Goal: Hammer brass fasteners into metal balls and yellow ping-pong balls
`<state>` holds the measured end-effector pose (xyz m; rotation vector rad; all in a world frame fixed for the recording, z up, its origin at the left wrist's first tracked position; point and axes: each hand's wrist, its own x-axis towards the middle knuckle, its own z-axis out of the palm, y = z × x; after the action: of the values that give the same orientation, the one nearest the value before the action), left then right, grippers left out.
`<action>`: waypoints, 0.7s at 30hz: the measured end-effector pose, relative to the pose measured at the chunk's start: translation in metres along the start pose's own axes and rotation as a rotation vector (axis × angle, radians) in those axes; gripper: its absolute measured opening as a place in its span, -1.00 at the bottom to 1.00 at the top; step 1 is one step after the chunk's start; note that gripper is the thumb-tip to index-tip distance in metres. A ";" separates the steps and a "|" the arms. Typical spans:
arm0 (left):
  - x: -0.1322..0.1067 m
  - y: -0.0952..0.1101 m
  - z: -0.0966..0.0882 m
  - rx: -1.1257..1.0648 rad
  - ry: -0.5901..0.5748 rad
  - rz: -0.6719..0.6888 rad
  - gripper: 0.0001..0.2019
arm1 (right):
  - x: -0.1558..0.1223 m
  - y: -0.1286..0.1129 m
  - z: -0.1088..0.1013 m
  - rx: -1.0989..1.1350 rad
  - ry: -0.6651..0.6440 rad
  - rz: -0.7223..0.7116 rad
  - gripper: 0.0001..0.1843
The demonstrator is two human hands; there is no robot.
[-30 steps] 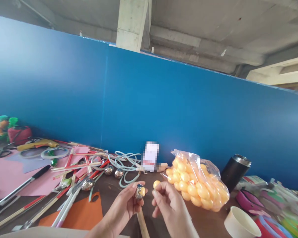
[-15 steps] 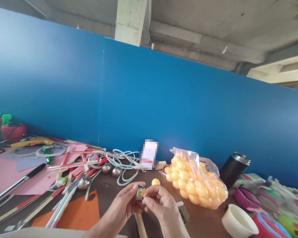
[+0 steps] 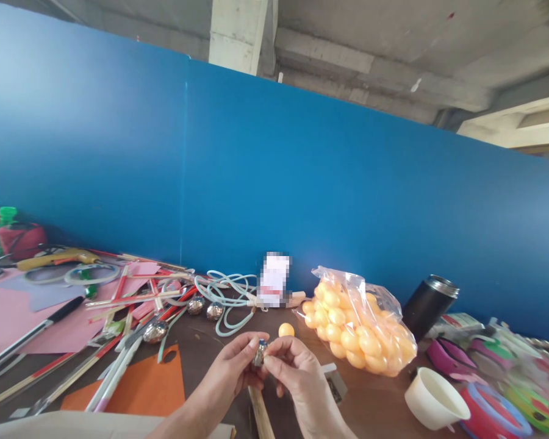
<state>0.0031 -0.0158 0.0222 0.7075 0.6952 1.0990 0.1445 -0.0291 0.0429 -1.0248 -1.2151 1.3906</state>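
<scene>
Blue partition (image 3: 329,183) above, brown table (image 3: 201,347) below, and two hands meeting over a small silvery piece (image 3: 258,353) at lower centre.
The partition spans the frame's middle; the table fills its bottom part. Right of lower centre slumps a clear bag of orange balls (image 3: 352,329); orange paper (image 3: 137,384) lies at lower left. The person's left hand (image 3: 238,361) and right hand (image 3: 297,369) come up from the bottom edge: the left thumb and fingers are clamped on the silvery piece, the right thumb and forefinger pinched together at its right edge. A black bottle (image 3: 427,311) tilts at right, above a white cup (image 3: 434,399). One loose orange ball (image 3: 286,330) sits just above the right fingers.
</scene>
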 end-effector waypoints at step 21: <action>0.001 0.000 0.000 0.060 0.019 -0.011 -0.61 | 0.001 0.004 -0.004 -0.103 -0.007 0.082 -0.82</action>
<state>0.0034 -0.0147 0.0223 0.7438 0.7502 1.0797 0.1479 -0.0275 0.0382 -1.1534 -1.2726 1.4070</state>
